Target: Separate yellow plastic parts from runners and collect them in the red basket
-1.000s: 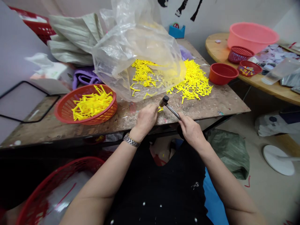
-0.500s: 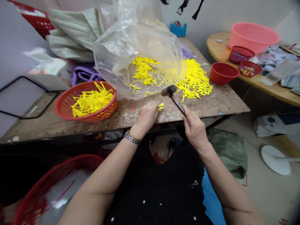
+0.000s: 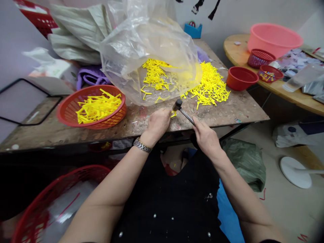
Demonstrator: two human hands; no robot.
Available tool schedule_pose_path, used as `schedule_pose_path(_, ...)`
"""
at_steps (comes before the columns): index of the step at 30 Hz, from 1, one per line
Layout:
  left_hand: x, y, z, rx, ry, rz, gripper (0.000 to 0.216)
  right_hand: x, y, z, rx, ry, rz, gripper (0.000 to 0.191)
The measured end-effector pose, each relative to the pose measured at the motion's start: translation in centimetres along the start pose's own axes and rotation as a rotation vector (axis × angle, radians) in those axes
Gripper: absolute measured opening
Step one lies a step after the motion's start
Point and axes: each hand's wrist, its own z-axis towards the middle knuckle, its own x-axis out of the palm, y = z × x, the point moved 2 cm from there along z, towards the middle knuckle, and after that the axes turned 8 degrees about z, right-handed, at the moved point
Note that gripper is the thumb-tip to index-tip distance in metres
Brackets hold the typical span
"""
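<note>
My right hand (image 3: pixel 206 136) is wrapped round the handle of a small hammer (image 3: pixel 186 115). The hammer's dark head is at the upper end of a small yellow plastic piece (image 3: pixel 173 114); whether they touch I cannot tell. That piece is pinched in the fingers of my left hand (image 3: pixel 159 122), low over the table's front edge. Behind my hands, many similar yellow pieces (image 3: pixel 211 84) lie heaped on the worn table (image 3: pixel 141 126), some of them inside a clear plastic bag (image 3: pixel 121 67). To the left, an orange-red basket (image 3: pixel 67 109) holds more of them.
A red bowl (image 3: pixel 241 79) stands at the table's right end, a blue tape dispenser (image 3: pixel 193 31) at the back. On a round wooden table at right sits a pink basin (image 3: pixel 274 40). Below left is a large red basket (image 3: pixel 32 209); a black wire frame (image 3: pixel 22 124) lies far left.
The hammer has come down and slightly left, its head now at the yellow piece. My right hand moved left with it. My left hand keeps its pinch in nearly the same place.
</note>
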Motion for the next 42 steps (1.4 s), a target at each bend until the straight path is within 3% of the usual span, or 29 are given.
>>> schedule_pose_path(3,-0.1,0.0,0.0,0.004,0.011,0.023,0.03,-0.4,0.1,0.0,0.023,0.02,-0.041,0.046)
schedule_pose_path(8,-0.1,-0.1,0.0,0.027,-0.01,0.034,0.028,-1.4,0.5,-0.4,-0.078,-0.142,0.026,0.051)
schedule_pose_path(13,0.0,-0.1,0.1,0.004,0.008,0.019,0.03,0.3,-0.7,-0.1,0.028,0.052,-0.018,0.047)
schedule_pose_path(20,-0.1,-0.1,0.0,0.015,-0.004,0.015,0.028,-1.3,-1.4,0.6,0.071,-0.025,-0.03,0.048)
schedule_pose_path(28,-0.5,1.0,-1.0,0.021,-0.136,-0.092,0.027,-0.8,-2.6,0.5,0.071,0.045,-0.303,0.039)
schedule_pose_path(34,-4.0,4.4,-3.0,-0.043,-0.307,-0.145,0.027,-0.7,-3.2,1.2,-0.038,0.044,-0.36,0.032)
schedule_pose_path(38,-6.4,8.7,-3.7,-0.185,-0.454,-0.108,0.025,-0.4,-3.6,1.6,-0.06,0.027,-0.333,0.031)
schedule_pose_path(42,-7.4,13.7,-3.5,-0.373,-0.584,-0.058,0.025,-0.1,-4.0,1.9,-0.055,0.017,-0.288,0.031)
